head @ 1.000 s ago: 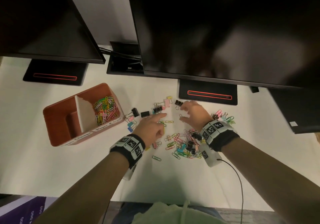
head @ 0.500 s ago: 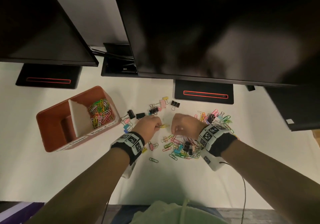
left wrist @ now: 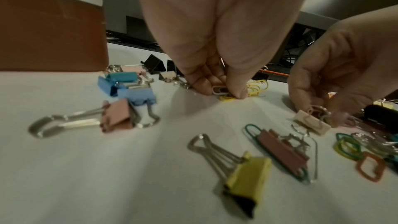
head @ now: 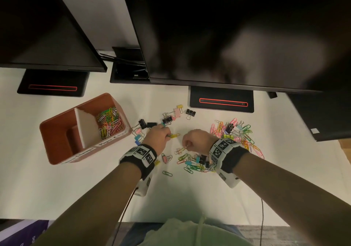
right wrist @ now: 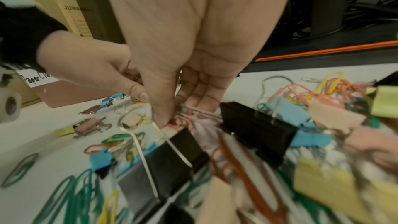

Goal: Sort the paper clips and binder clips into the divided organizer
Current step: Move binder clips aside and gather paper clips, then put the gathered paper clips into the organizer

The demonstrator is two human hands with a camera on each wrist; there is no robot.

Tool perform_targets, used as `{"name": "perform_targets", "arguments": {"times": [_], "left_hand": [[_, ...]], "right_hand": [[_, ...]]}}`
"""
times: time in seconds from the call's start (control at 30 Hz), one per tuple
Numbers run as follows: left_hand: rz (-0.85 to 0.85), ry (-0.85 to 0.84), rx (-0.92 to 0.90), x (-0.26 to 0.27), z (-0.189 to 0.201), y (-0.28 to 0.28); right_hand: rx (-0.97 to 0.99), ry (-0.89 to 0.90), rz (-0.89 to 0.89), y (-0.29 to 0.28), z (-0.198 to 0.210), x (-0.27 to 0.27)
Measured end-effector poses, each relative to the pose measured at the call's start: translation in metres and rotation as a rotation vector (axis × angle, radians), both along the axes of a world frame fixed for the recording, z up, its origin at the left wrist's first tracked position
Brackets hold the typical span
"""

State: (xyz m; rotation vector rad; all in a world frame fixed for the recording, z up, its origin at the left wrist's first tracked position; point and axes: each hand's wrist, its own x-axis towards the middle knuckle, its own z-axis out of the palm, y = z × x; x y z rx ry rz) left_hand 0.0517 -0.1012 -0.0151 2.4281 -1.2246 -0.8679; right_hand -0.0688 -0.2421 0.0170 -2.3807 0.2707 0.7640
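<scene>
Both pinching paper clips on desk [head: 95, 188]: left hand [head: 157, 139] yellow ones [head: 173, 135], nearer organizer [head: 57, 143] to its left; right hand [head: 197, 141] pink one [head: 180, 150].

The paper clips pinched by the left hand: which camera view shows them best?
The left wrist view: the left hand pinches white and yellow paper clips close up. The head view shows only small yellow loops; the right wrist view hides them behind the right hand.

White table [head: 57, 188]. Brown divided organizer [head: 57, 141] rests left; two black monitor bases [head: 221, 99] stand far. Loose coloured paper clips [head: 245, 137] and binder clips [head: 190, 112] lie scattered centre and right, a lone green clip [head: 167, 173] nearer.
</scene>
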Motion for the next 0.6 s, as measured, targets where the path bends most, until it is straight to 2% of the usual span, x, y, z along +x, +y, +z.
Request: {"name": "perform_targets", "arguments": {"times": [0.17,0.33,0.47,0.6], "left_hand": [[0.052,0.024,-0.004,0.002,0.007,0.010],[0.102,0.007,-0.185,0.007,0.034,0.029],[0.260,-0.013,-0.317,0.022,0.072,0.049],[0.453,-0.033,-0.310,0.061,0.096,0.079]], "right_hand": [[-0.015,0.018,0.002,0.001,0.000,0.002],[-0.031,0.011,0.031,0.001,0.002,0.002],[-0.057,-0.039,0.029,-0.005,0.017,0.009],[-0.047,-0.197,0.022,0.004,0.056,0.040]]}}
